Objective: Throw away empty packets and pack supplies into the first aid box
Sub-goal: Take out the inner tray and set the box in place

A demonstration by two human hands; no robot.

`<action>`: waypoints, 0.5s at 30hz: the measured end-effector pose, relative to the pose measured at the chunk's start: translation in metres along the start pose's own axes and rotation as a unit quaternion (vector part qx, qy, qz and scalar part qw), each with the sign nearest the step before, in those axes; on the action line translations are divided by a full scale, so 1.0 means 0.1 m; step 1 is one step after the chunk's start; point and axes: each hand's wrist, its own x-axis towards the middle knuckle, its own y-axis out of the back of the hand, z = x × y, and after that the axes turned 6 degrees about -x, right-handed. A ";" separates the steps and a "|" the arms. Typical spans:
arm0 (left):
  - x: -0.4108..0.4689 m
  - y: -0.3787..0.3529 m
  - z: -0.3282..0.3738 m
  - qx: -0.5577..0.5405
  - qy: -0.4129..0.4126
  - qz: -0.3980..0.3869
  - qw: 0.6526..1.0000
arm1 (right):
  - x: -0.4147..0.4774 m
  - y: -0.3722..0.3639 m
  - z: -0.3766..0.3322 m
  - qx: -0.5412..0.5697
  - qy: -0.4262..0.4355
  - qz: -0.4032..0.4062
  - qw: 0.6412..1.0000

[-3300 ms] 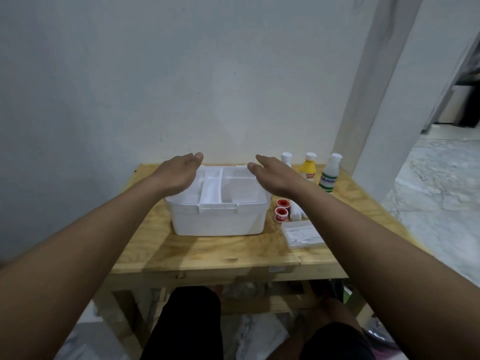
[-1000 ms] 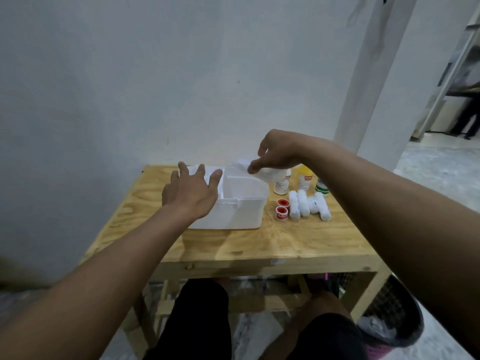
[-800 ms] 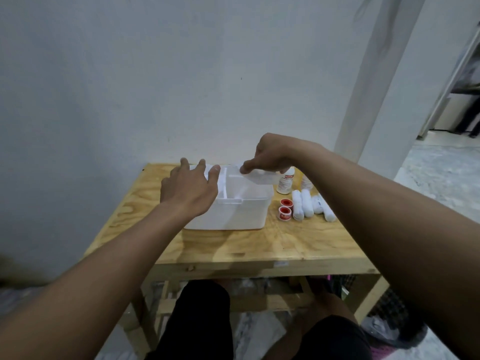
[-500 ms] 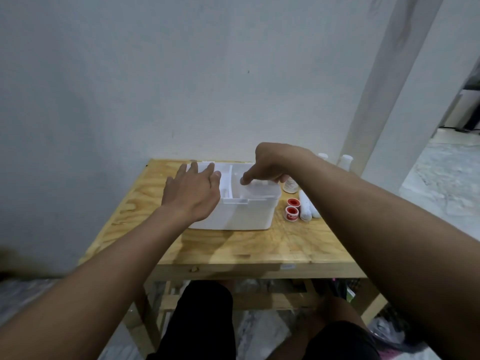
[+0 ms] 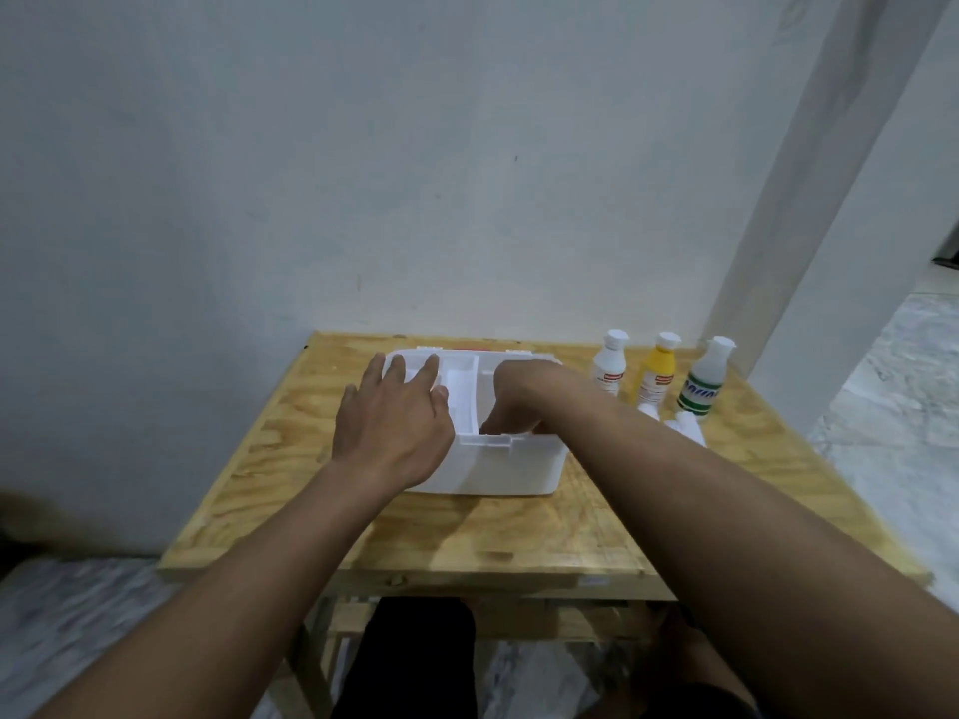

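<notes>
The white first aid box [image 5: 501,470] stands without a lid at the middle of the wooden table [image 5: 467,542], with a divider between its compartments. My left hand [image 5: 394,428] lies flat on the box's left side, fingers spread, holding nothing. My right hand [image 5: 514,402] reaches down into the right compartment. Its fingertips are hidden behind the front rim, so whatever they touch is out of sight. Right of the box lie white bandage rolls [image 5: 686,427], partly covered by my right forearm.
Three bottles stand at the table's back right: a white one [image 5: 612,365], a yellow one [image 5: 656,377] and a clear one with a green label [image 5: 707,382]. A wall runs close behind the table, and a pillar rises at the right.
My right hand carried a clear plastic packet from above the box down into the right compartment. My left hand stayed on the box's left side. The camera tilted and shifted.
</notes>
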 end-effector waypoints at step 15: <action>-0.01 -0.02 0.01 -0.002 0.008 0.015 1.000 | 0.34 -0.17 0.04 0.092 0.001 0.030 0.995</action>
